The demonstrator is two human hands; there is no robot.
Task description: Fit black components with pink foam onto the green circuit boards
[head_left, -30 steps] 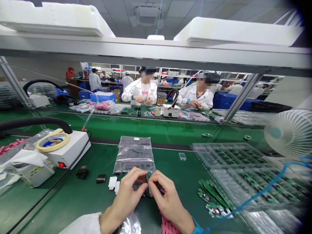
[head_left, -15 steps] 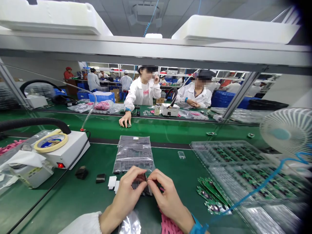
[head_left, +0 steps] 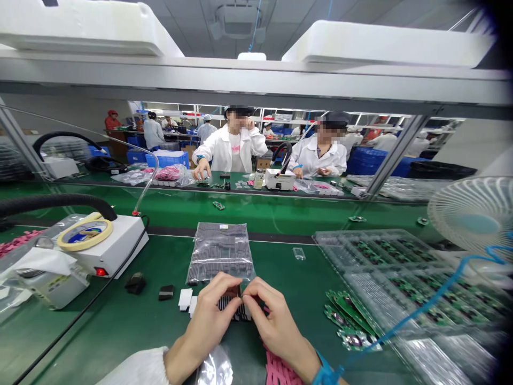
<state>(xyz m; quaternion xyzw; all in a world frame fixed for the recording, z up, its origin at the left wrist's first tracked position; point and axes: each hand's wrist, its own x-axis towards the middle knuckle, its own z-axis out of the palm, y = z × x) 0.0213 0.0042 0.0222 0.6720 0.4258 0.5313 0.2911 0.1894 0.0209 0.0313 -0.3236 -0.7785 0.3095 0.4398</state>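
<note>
My left hand (head_left: pixel 214 310) is closed in a pinch, thumb and forefinger at a small dark strip (head_left: pixel 239 291). Close against it, my right hand (head_left: pixel 274 313) pinches at the same strip; the fingers cover most of it. Under the hands lies a sheet of black-and-white striped pieces (head_left: pixel 229 303), partly hidden. A clear bag of dark striped strips (head_left: pixel 220 254) lies just beyond. White pieces (head_left: pixel 185 299) sit left of my left hand. Pink strips (head_left: pixel 280 371) lie beneath my right wrist, which wears a blue wristband (head_left: pixel 324 370). A shiny clear bag (head_left: pixel 216 366) is between the forearms.
Green circuit boards (head_left: pixel 348 318) lie at right beside clear trays (head_left: pixel 340 251) of boards. A fan (head_left: pixel 473 219) stands behind. At left are a white box (head_left: pixel 116 246) with tape roll (head_left: pixel 85 235) and dark blocks (head_left: pixel 135 283). Two co-workers (head_left: pixel 232 144) sit opposite, across the green belt (head_left: pixel 272 214).
My hands hold almost the same pose. Opposite, a co-worker's hand has drawn back from the belt, leaving a small board on it. Boards on the belt have shifted right.
</note>
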